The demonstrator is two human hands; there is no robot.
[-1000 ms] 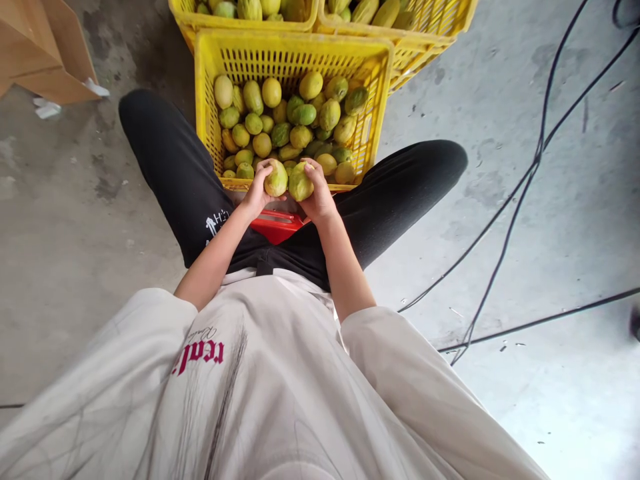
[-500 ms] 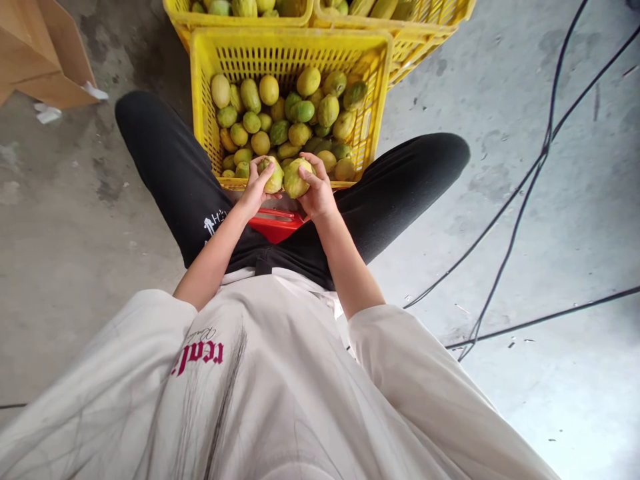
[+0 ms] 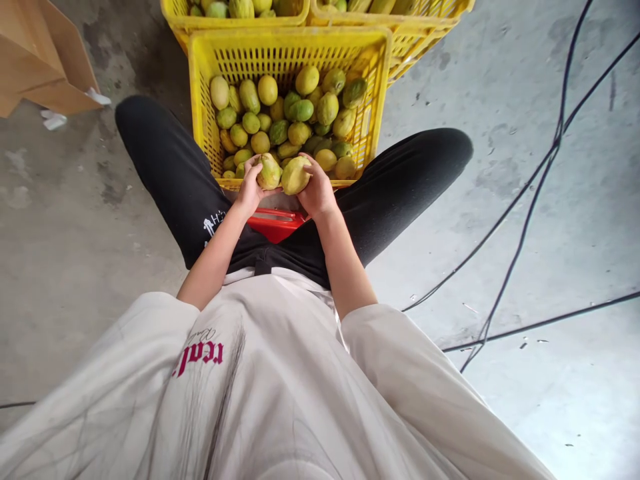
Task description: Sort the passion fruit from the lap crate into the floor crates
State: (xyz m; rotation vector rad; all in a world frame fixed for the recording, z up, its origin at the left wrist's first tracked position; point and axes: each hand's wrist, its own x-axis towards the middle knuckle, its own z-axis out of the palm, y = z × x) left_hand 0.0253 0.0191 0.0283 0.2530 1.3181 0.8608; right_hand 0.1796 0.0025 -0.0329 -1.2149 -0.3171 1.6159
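Note:
My left hand [image 3: 251, 189] is closed around a mottled yellow-green oval fruit [image 3: 269, 172], thumb and fingers at its left side. A paler yellow fruit [image 3: 295, 176] sits in my right hand [image 3: 319, 191], gripped from the right. The two fruits are side by side, almost touching, above the near rim of a yellow plastic crate [image 3: 290, 35]. Inside that crate lie several loose oval fruits [image 3: 300, 133], ranging from green to yellow. My fingers under both held fruits are partly hidden.
Two more yellow crates, a left one [image 3: 235, 21] and a right one [image 3: 430, 23], hold fruit beyond. Red plastic [image 3: 275, 230] shows between my legs. A cardboard box [image 3: 45, 60] stands at upper left. Black cables [image 3: 530, 193] cross the floor at right.
Both fruits have been turned slightly in my hands. My right thumb has shifted off the front of its fruit, and more of both fruits' surfaces now shows.

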